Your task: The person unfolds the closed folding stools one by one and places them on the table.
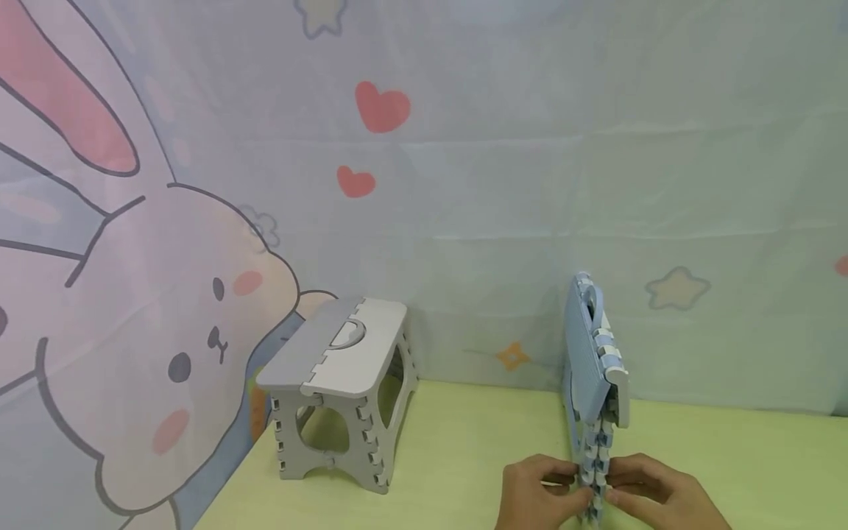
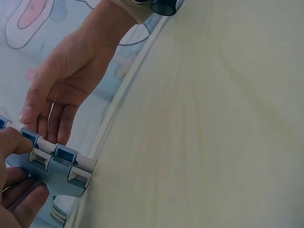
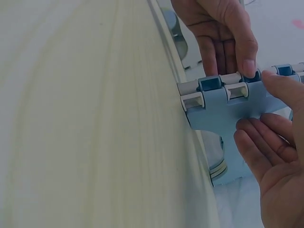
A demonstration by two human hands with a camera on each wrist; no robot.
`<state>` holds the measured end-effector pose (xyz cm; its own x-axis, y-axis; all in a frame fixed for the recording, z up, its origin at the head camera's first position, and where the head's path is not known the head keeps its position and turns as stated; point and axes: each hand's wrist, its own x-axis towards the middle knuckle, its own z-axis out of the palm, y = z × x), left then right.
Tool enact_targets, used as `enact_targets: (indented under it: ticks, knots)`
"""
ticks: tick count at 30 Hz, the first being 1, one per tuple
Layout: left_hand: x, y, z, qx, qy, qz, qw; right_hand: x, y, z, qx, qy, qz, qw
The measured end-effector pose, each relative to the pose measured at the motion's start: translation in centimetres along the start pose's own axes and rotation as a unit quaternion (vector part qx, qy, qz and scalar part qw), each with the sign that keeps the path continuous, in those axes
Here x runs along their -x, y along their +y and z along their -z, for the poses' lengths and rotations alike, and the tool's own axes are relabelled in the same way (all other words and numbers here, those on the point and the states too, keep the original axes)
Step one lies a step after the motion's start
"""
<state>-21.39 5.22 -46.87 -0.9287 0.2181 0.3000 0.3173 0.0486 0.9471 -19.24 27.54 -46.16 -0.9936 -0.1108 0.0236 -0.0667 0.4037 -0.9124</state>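
Observation:
A light blue and white folding stool [image 1: 586, 368] stands nearly folded flat on the table, end-on in the head view, with its two top halves hanging down along the sides. Low on its near hinged edge, my left hand [image 1: 539, 489] pinches the left leg panel, thumb on the hinge. Opposite it, my right hand [image 1: 662, 489] pinches the right side, thumb also at the hinge. The right wrist view shows the blue leg panel [image 3: 223, 114] close up, with fingers behind the hinge row. That same hinged end [image 2: 61, 178] appears in the left wrist view.
A grey and white folding stool [image 1: 361, 361] stands unfolded to the left on the pale yellow-green table [image 1: 477, 449]. Behind both stools hangs a cloth backdrop [image 1: 477, 221] printed with a rabbit, hearts and stars.

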Motion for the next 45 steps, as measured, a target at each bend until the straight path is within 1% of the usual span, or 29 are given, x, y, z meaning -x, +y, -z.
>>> enact_targets:
  ticks: [2, 4, 9, 11, 16, 18, 21, 24, 26, 29, 36, 40, 43, 45]
  knots:
    - [0.0, 0.0, 0.0, -0.004, -0.002, -0.006, 1.0000, 0.0, -0.1, -0.1, 0.008, 0.007, -0.004, 0.9999]
    - [0.0, 0.0, 0.1, -0.001, -0.005, -0.005, 1.0000, -0.1, -0.3, -0.3, 0.012, 0.012, -0.005, 0.9998]
    - [-0.1, 0.1, 0.1, 0.016, -0.012, 0.013, 0.9997, 0.0, -0.5, -0.7, 0.026, 0.032, 0.003, 0.9991]
    - [-0.1, 0.1, 0.2, 0.013, -0.014, 0.015, 0.9997, 0.1, -0.6, -0.9, 0.034, 0.041, 0.009, 0.9985]
    - [-0.2, 0.0, 0.3, 0.003, -0.018, 0.025, 0.9995, 0.2, -0.7, -1.2, 0.049, 0.061, 0.041, 0.9961]
    - [-0.2, -0.1, 0.2, 0.006, -0.016, 0.037, 0.9992, 0.2, -0.7, -1.3, 0.053, 0.067, 0.051, 0.9950]
    - [-0.2, -0.1, 0.1, 0.017, -0.011, 0.050, 0.9986, 0.3, -0.7, -1.5, 0.054, 0.073, 0.050, 0.9946]
    - [-0.2, -0.1, 0.0, 0.027, -0.008, 0.052, 0.9982, 0.4, -0.8, -1.7, 0.051, 0.078, 0.047, 0.9946]
    - [-0.2, -0.1, -0.1, 0.027, -0.005, 0.049, 0.9984, 0.5, -0.9, -2.0, 0.048, 0.082, 0.049, 0.9942]
    - [-0.2, -0.1, -0.1, 0.025, -0.003, 0.044, 0.9987, 0.6, -0.9, -2.4, 0.053, 0.100, 0.059, 0.9919]
    - [-0.2, 0.1, 0.0, 0.007, -0.008, 0.017, 0.9998, 0.8, -1.0, -3.5, 0.077, 0.154, 0.104, 0.9794]
    - [-0.2, 0.0, 0.0, -0.016, -0.010, -0.004, 0.9998, 0.8, -1.0, -3.9, 0.084, 0.177, 0.125, 0.9726]
    - [-0.2, -0.1, 0.0, -0.033, -0.010, -0.029, 0.9990, 0.8, -1.0, -4.1, 0.092, 0.188, 0.133, 0.9688]
    - [-0.2, -0.2, 0.0, -0.037, -0.011, -0.038, 0.9985, 0.8, -1.0, -4.2, 0.098, 0.194, 0.136, 0.9666]
